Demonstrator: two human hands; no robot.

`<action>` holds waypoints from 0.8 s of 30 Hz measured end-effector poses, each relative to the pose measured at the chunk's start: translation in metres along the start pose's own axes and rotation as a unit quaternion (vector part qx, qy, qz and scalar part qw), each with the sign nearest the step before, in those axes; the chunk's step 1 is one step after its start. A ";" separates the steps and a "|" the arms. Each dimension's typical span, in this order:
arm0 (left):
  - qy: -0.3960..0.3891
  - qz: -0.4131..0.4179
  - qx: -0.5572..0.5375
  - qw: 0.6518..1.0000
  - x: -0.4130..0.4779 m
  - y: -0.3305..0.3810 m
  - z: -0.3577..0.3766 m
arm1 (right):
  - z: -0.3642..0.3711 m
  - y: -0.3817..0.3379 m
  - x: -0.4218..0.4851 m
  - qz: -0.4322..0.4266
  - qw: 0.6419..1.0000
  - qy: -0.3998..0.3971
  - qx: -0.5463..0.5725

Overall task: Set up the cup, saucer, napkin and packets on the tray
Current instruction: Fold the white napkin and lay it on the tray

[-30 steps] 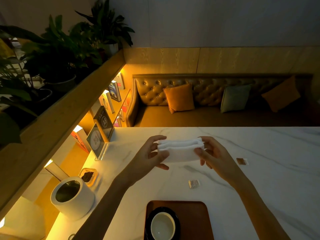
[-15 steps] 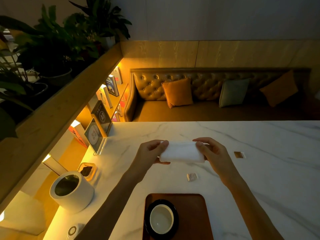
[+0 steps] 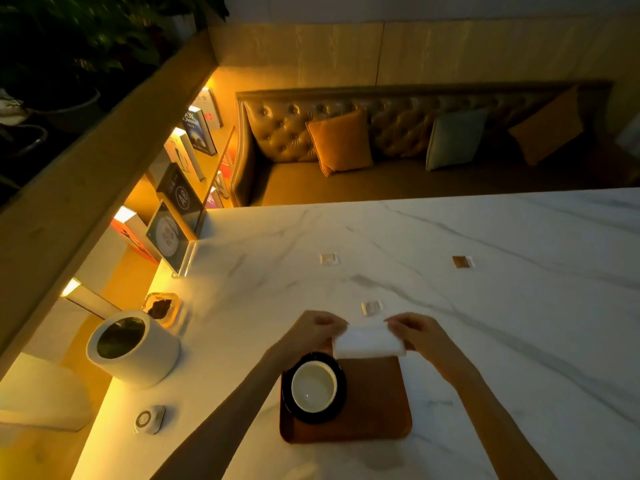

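A brown wooden tray (image 3: 377,403) lies on the marble table near me. On its left half a white cup (image 3: 313,386) sits on a black saucer (image 3: 341,393). My left hand (image 3: 315,329) and my right hand (image 3: 415,332) each grip one end of a folded white napkin (image 3: 369,342), held low over the tray's far edge. Three small packets lie on the table: a pale packet (image 3: 371,308) just beyond the napkin, another pale packet (image 3: 329,259) farther off, and a brown packet (image 3: 462,261) to the far right.
A white cylindrical container (image 3: 133,351) stands at the left, with a small glass dish (image 3: 162,308) behind it and a small round device (image 3: 149,419) in front. An acrylic sign stand (image 3: 173,237) sits at the table's far left corner. A bench with cushions lies beyond the table.
Both hands have brought the napkin down and toward me, from above the table's middle to the tray's far edge. The view has tilted downward.
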State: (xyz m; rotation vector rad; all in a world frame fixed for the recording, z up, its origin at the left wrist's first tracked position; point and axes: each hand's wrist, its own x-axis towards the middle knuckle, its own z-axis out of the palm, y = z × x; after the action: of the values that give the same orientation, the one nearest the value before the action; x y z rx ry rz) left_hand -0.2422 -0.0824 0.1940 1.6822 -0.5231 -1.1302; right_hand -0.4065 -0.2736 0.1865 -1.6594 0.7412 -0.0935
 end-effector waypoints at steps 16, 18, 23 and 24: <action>-0.122 -0.017 0.550 0.826 0.057 -0.114 0.078 | 0.006 0.155 -0.008 0.176 0.981 -0.015 -0.083; -0.138 -0.011 0.603 0.786 0.064 -0.120 0.087 | 0.009 0.164 -0.005 0.177 0.978 -0.011 -0.111; -0.150 -0.018 0.633 0.759 0.074 -0.135 0.099 | 0.013 0.178 0.002 0.174 0.968 -0.020 -0.179; -0.148 -0.022 0.632 0.760 0.075 -0.137 0.100 | 0.015 0.179 0.004 0.172 0.966 -0.023 -0.191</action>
State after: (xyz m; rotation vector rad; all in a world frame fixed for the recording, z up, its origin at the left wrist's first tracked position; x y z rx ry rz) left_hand -0.3163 -0.1340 0.0318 2.6269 -1.7436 -1.1174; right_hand -0.4708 -0.2702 0.0187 -1.8592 1.0492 0.3531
